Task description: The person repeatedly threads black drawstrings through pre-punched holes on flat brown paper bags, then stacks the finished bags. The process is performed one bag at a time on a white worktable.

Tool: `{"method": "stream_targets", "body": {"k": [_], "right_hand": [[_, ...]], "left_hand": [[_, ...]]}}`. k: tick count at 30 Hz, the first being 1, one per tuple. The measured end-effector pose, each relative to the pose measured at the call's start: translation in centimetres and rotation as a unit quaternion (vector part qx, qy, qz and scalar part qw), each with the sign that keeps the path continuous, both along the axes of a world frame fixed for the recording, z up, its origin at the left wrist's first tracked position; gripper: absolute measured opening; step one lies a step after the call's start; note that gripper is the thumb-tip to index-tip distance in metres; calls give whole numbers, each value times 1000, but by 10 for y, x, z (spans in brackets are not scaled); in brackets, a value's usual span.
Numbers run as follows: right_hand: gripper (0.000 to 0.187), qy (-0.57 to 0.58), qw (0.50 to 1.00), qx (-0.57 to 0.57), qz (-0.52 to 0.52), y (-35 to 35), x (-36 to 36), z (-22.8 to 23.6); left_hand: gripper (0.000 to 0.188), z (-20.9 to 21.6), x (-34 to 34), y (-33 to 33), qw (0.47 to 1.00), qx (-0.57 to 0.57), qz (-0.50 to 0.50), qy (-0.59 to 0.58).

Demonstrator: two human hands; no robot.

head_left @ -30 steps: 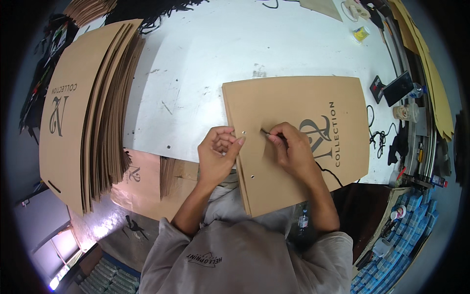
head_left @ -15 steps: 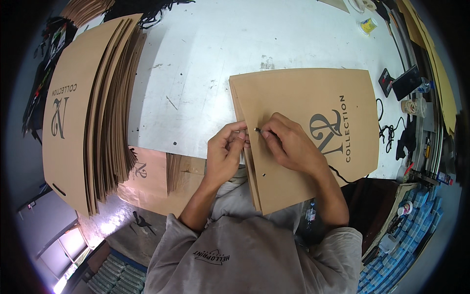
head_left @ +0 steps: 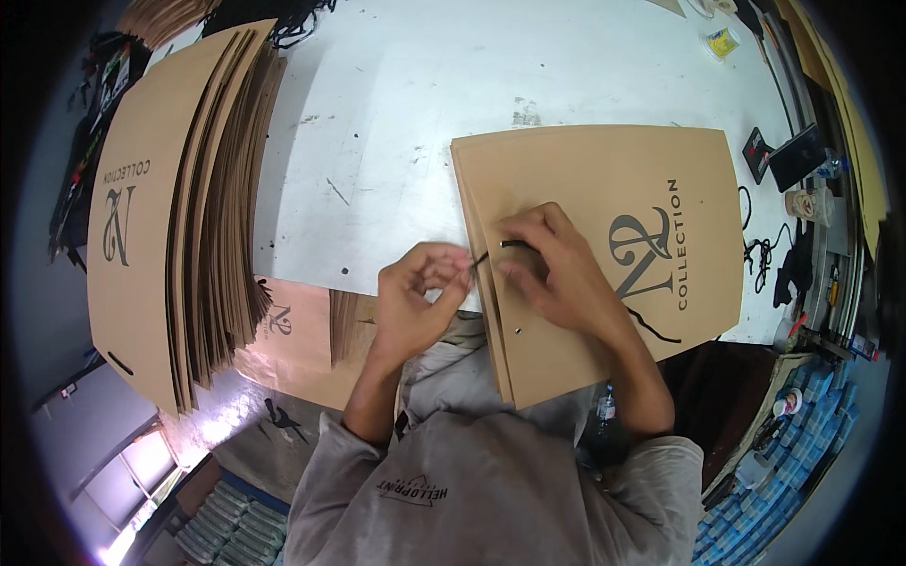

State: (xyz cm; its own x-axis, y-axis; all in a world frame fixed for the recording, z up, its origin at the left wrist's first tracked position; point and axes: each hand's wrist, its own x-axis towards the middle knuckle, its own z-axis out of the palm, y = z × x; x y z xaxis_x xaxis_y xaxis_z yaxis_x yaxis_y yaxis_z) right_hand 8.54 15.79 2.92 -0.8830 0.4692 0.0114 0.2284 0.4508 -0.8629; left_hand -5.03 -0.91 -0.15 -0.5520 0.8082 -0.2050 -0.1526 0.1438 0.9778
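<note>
A flat brown paper bag (head_left: 585, 170) with dark print lies before me, its holed edge toward my left hand. A black cord (head_left: 514, 243) passes through the upper punched hole, and its tail emerges past my right wrist. My left hand (head_left: 425, 292) is closed beside the bag's edge, pinching the cord's end between thumb and fingers. Over the bag, my right hand (head_left: 557, 269) has its thumb and fingers apart around the cord, which runs beneath them. Below, the second hole (head_left: 518, 331) shows no cord.
A thick stack of similar brown bags (head_left: 142, 208) stands at left on the white table (head_left: 396, 123). More black cords (head_left: 769, 250) lie at right, near a phone-like black device (head_left: 796, 156), a plastic cup (head_left: 809, 206) and a small yellow-white cup (head_left: 722, 43).
My left hand has drawn a short length of cord out past the bag's edge, leftward. My right fingers have spread from their pinch at the hole. The view has shifted slightly.
</note>
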Motion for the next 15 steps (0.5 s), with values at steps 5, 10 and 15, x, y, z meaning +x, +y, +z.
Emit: {"method": "stream_targets", "body": {"k": [5,10,15], "right_hand": [[21,79,996,-22,-24,-20,5,-12],[26,174,972,148,62,-36,17,8],[5,150,970,-109,-160,-52,-11,-5]], "left_hand": [[45,18,-6,-6,977,50,-99,-181],[50,13,3,17,968,-41,-50,-242],[43,-14,9,5,989,53,-5,-138]]}}
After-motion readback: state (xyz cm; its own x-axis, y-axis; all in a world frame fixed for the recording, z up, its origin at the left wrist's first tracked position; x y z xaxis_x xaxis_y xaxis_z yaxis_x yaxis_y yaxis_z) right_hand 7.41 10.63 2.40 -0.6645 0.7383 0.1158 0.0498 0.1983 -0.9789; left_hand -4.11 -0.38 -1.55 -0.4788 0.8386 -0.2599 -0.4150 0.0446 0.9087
